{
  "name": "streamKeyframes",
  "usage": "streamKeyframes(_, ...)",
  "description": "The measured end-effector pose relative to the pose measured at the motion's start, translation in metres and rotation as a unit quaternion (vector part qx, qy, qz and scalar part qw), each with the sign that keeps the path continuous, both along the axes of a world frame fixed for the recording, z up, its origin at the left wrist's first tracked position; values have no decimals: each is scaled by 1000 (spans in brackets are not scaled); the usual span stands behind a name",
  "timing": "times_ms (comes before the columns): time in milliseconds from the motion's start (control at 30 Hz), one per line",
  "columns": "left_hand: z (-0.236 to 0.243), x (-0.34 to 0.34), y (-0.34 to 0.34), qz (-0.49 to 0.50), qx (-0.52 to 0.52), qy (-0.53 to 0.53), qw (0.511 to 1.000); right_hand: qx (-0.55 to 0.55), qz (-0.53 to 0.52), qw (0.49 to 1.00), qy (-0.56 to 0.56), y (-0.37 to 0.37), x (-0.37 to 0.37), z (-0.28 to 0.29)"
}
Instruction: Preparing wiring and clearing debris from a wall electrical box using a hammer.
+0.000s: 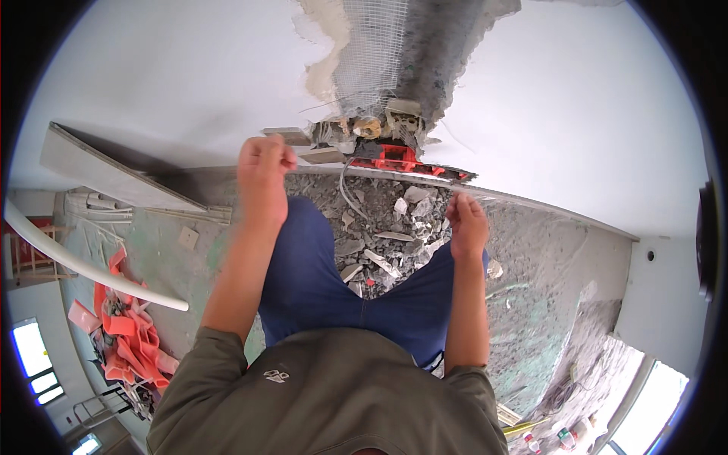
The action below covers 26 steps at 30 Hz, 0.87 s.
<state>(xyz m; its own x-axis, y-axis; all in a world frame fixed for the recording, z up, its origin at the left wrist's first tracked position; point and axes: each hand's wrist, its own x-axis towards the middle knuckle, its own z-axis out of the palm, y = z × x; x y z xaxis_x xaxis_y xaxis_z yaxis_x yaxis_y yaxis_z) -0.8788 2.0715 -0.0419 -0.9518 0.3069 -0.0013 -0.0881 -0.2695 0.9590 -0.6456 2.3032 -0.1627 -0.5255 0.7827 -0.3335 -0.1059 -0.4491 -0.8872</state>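
Note:
My left hand (263,178) is raised in front of the wall, its fingers curled into a pinch; whatever they hold, if anything, is too small to make out. My right hand (466,224) is lower, by the right end of a red plastic box (396,158), with thumb and fingertips pressed together. The red box sits at the foot of the wall, smeared with grey mortar. Beside it, near my left hand, lie flat tile pieces (322,155). A thin grey cable (345,193) loops down from the box onto the rubble.
Broken rubble (387,250) covers the floor between my knees. Above the box, a chased strip of wall shows mesh (375,45). A board (114,167) leans at the left, near a white pipe (98,269) and a heap of orange-red sheeting (133,334).

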Motion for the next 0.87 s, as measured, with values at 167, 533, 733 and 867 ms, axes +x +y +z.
streamKeyframes(167,-1,52,25,-245,-124,193,942,-126,79,988,-41,-23,5,-25)
streamKeyframes(533,-46,78,39,-430,-318,454,713,304,233,912,-146,-72,-28,-39)
streamKeyframes(733,-40,74,42,-437,-332,396,737,401,286,851,-183,-65,-27,-66)
streamKeyframes(867,-46,76,41,-371,-280,468,752,415,342,836,-114,-56,-35,-86)
